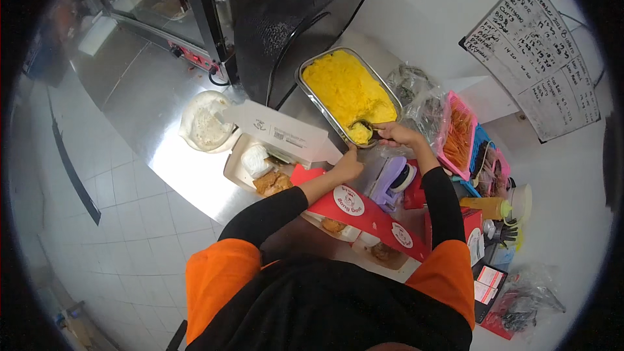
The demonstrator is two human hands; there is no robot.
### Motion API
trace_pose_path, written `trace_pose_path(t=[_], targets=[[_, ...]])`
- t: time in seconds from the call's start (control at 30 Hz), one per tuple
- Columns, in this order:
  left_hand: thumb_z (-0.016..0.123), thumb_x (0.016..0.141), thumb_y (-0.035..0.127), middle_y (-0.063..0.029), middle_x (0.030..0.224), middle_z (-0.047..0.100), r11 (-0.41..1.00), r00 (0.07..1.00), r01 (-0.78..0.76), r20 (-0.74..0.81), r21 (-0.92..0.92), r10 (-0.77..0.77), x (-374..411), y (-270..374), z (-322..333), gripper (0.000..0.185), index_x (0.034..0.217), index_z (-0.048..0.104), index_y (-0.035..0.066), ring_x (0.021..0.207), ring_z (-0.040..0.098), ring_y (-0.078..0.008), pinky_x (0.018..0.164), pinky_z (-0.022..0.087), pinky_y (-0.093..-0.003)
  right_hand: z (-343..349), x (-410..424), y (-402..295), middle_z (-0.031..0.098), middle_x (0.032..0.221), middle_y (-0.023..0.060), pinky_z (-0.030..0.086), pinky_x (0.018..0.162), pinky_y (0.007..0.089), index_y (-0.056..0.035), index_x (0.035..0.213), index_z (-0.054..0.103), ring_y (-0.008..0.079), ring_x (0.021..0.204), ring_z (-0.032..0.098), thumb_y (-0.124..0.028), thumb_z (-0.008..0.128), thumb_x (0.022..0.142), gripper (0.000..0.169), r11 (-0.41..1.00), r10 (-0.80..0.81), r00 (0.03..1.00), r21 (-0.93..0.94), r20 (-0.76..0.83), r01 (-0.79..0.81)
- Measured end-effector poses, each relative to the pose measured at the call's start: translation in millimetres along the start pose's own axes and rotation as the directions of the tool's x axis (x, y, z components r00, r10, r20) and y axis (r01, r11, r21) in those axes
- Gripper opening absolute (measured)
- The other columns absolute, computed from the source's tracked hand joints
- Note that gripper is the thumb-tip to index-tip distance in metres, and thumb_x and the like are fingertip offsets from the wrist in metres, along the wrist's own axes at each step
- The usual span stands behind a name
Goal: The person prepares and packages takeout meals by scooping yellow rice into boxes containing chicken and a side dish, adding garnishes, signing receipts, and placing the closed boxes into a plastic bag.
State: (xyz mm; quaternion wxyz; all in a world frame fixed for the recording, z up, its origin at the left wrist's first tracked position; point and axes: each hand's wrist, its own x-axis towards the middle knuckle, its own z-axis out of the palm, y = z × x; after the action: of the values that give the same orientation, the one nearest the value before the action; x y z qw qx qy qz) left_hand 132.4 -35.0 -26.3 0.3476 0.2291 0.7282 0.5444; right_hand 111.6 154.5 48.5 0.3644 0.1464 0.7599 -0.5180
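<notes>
My right hand grips the handle of a scoop, whose bowl holds yellow food at the near corner of a metal tray. Soft yellow food fills most of that tray. My left hand touches the tray's near rim with its fingers; whether it grips the rim I cannot tell. Below and left of it stands an open paper food box with a white wrapped item and fried pieces. More boxes with red printed lids lie close to my body, partly under my left forearm.
A white bowl stands left. A purple tape dispenser, a pink basket of orange shreds, clear plastic bags and a sauce bottle are on the right. Behind stands a black curved panel; a glass cabinet is at upper left.
</notes>
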Motion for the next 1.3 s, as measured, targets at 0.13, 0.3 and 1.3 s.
trace_pose_path(t=[0.13,0.3,1.3], targets=[[0.051,0.070,0.018,-0.0331,0.108,0.040,0.995,0.999,-0.026,0.030,-0.100,0.029,6,-6,2,0.083,0.119,-0.008,-0.016,0.103,0.043,-0.0349,0.084,0.036,-0.0309,-18,-9,17,0.039,0.061,-0.0016,0.019,0.031,0.0142,-0.0103,0.108,0.040,0.0015,0.037,0.024,-0.022,0.038,0.086,0.025,0.882,-0.001,0.999,0.470,0.055,-0.024],[0.051,0.073,0.020,-0.0309,0.113,0.037,0.992,0.973,0.122,0.201,-0.044,-0.111,-15,37,-14,0.082,0.120,-0.006,-0.013,0.106,0.041,-0.0305,0.087,0.033,-0.0285,-19,-12,33,0.039,0.060,-0.0004,0.018,0.029,0.0139,-0.0112,0.084,0.039,0.0022,0.036,0.025,-0.023,0.040,0.085,0.012,0.695,-0.034,0.993,0.712,-0.109,0.102],[0.034,0.085,0.019,-0.0069,0.078,0.055,0.900,0.498,-0.116,-0.760,0.420,0.418,-147,-88,-195,0.020,0.089,0.047,0.004,0.079,0.050,-0.0194,0.085,0.026,-0.0385,308,41,-64,0.038,0.112,0.0232,0.034,0.082,0.0425,-0.0086,0.129,0.011,0.0355,0.098,0.041,-0.006,0.055,0.068,0.075,0.764,-0.539,0.666,-0.633,-0.516,0.128]])
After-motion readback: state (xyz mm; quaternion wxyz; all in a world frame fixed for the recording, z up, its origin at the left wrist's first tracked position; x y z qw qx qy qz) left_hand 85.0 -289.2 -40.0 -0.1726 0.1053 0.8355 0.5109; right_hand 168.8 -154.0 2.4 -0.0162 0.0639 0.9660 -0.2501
